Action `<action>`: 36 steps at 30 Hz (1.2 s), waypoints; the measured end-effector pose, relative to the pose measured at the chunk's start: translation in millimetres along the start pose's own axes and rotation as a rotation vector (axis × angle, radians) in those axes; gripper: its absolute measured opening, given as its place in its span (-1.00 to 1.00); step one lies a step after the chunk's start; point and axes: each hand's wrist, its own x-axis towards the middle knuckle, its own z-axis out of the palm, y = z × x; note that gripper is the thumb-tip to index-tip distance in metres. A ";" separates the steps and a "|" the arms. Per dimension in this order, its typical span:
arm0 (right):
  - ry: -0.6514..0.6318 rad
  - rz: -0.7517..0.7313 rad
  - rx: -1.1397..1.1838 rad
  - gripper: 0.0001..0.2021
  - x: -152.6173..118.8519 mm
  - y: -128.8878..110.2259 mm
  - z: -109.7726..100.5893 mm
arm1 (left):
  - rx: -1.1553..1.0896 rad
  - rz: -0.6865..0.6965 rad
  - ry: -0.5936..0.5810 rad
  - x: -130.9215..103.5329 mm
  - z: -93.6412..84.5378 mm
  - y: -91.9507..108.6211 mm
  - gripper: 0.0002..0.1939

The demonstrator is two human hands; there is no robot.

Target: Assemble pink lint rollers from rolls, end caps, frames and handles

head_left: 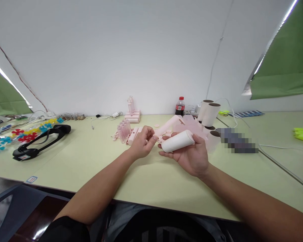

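A white paper roll (177, 141) with a pale pink cap at its right end lies in my right hand (192, 156), tilted over the palm with the thumb on the capped end. My left hand (143, 143) is closed in a pinch close to the roll's left end, at a small pink plastic part (160, 138). Its fingers partly hide that part. Just behind both hands a long pale pink plastic piece (168, 125) slants upward to the right. More pink plastic pieces (134, 134) and clear pink handles (123, 130) lie left of my left hand.
White rolls with brown cores (209, 114) stand at right, beside a cola bottle (180, 107). Stacked pink parts (132, 116) sit by the wall. A black headset (41, 141) and colourful flower shapes (27, 136) are at left. Cables (285, 166) cross the table's right side.
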 end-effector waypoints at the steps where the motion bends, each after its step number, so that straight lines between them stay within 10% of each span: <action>1: 0.006 0.000 0.016 -0.57 0.2 -0.1 0.4 | -0.016 -0.005 -0.002 -0.2 1.6 0.1 -0.78; 20: 0.018 0.064 0.092 -0.43 6.0 0.9 -5.8 | 0.072 -0.052 -0.059 -3.4 13.1 13.3 -0.69; 29: 0.031 0.093 0.070 -0.51 4.8 2.8 -8.8 | -0.230 -0.263 -0.133 2.0 11.6 15.2 -0.58; 36: -0.001 0.111 0.050 -0.53 2.3 1.9 -3.7 | -0.357 -0.466 0.022 7.7 13.8 9.1 -0.64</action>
